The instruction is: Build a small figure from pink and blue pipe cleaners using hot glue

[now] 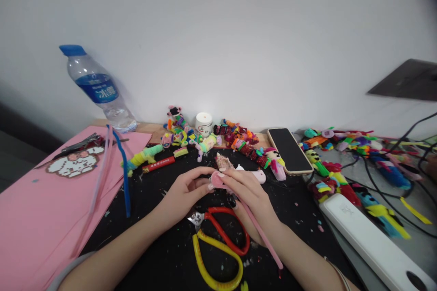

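Observation:
A pink pipe cleaner (260, 231) is coiled into a small flat round at one end, and its long straight tail slants down to the right under my right wrist. My left hand (191, 189) pinches the left edge of the coil between thumb and fingertips. My right hand (248, 192) lies over the coil's right side with its fingers pressed on it, thumb below. Just below my hands, scissors (197, 219) with one red and one yellow handle rest on the black mat (153, 250). A mottled brownish-pink lump (223, 162) and a white object (258, 176), partly hidden, sit beyond my fingers.
Several colourful pipe-cleaner figures (206, 143) line the wall side, near a phone (288, 150) and a white tub (204, 123). Pink sheets (41, 218), a blue pipe cleaner (123, 168) and a leaning bottle (99, 86) are left. A white power bank (368, 241) and cables lie right.

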`<control>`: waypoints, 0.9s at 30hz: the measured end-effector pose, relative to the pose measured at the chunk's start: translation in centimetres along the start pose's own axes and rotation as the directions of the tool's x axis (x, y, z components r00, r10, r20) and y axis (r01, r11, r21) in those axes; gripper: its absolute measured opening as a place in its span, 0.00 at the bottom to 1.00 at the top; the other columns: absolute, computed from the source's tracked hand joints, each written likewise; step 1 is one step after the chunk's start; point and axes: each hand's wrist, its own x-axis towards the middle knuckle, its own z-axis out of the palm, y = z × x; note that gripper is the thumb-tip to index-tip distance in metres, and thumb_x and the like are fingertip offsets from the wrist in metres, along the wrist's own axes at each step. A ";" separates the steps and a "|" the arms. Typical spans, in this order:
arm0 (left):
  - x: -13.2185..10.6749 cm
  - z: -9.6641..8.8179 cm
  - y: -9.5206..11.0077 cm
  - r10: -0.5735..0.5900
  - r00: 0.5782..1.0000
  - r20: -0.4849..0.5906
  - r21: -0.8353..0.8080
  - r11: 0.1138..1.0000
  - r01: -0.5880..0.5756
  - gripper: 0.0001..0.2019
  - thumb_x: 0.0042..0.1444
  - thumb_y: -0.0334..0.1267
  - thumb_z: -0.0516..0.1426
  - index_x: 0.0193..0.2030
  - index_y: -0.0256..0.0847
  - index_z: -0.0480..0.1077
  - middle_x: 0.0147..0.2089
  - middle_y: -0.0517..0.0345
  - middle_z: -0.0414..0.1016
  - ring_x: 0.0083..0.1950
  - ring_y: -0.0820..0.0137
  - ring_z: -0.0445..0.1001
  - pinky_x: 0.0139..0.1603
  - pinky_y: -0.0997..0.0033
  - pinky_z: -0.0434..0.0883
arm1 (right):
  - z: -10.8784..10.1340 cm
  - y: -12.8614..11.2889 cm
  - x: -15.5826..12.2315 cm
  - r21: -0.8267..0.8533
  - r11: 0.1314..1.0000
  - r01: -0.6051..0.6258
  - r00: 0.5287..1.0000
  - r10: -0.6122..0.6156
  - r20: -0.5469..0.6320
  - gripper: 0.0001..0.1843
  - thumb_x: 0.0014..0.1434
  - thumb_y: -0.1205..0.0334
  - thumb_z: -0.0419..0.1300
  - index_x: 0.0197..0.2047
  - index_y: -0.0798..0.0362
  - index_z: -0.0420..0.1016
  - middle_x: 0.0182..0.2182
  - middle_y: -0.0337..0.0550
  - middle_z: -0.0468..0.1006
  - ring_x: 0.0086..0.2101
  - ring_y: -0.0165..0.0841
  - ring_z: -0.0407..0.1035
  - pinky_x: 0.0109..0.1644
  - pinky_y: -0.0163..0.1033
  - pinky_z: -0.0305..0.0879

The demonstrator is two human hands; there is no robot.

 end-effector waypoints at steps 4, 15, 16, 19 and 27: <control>-0.2 -0.1 -0.2 -0.004 0.999 0.042 -0.071 0.997 0.007 0.16 0.51 0.33 0.61 0.48 0.42 0.72 0.49 0.54 0.77 0.50 0.64 0.74 0.54 0.64 0.67 | -0.2 -0.4 0.5 -0.003 1.000 0.014 0.999 -0.014 -0.030 0.23 0.61 0.70 0.48 0.59 0.49 0.64 0.55 0.47 0.69 0.54 0.39 0.63 0.57 0.49 0.62; -0.2 0.0 0.1 -0.037 0.999 0.039 -0.080 0.996 0.040 0.14 0.53 0.41 0.60 0.46 0.41 0.71 0.47 0.54 0.75 0.49 0.64 0.71 0.52 0.65 0.66 | -0.3 -0.3 0.5 -0.030 0.999 0.031 0.997 -0.029 0.070 0.25 0.60 0.69 0.50 0.61 0.47 0.61 0.57 0.45 0.66 0.56 0.39 0.58 0.59 0.50 0.59; -0.2 0.0 0.0 -0.043 0.999 0.025 -0.071 0.997 0.045 0.14 0.52 0.40 0.61 0.46 0.41 0.71 0.45 0.55 0.76 0.48 0.66 0.72 0.50 0.66 0.67 | -0.5 -0.4 0.5 -0.024 0.999 0.036 0.995 -0.033 0.091 0.26 0.60 0.68 0.51 0.62 0.48 0.60 0.58 0.46 0.65 0.57 0.40 0.58 0.60 0.51 0.58; -0.2 0.0 0.0 -0.051 0.998 -0.033 -0.085 0.995 0.048 0.13 0.51 0.40 0.62 0.43 0.41 0.72 0.42 0.57 0.76 0.45 0.68 0.72 0.48 0.70 0.67 | -0.7 -0.3 0.5 -0.025 0.999 0.027 0.995 -0.025 0.098 0.30 0.56 0.69 0.53 0.62 0.50 0.58 0.59 0.46 0.64 0.57 0.40 0.57 0.61 0.51 0.56; 0.0 -0.1 0.7 -0.109 0.990 -0.090 -0.332 0.940 0.073 0.12 0.52 0.37 0.62 0.43 0.40 0.71 0.41 0.54 0.76 0.43 0.70 0.74 0.49 0.69 0.68 | -0.7 1.9 0.5 -0.229 0.943 -0.242 0.970 0.237 -0.048 0.31 0.49 0.74 0.52 0.58 0.53 0.64 0.52 0.50 0.67 0.51 0.44 0.61 0.56 0.54 0.58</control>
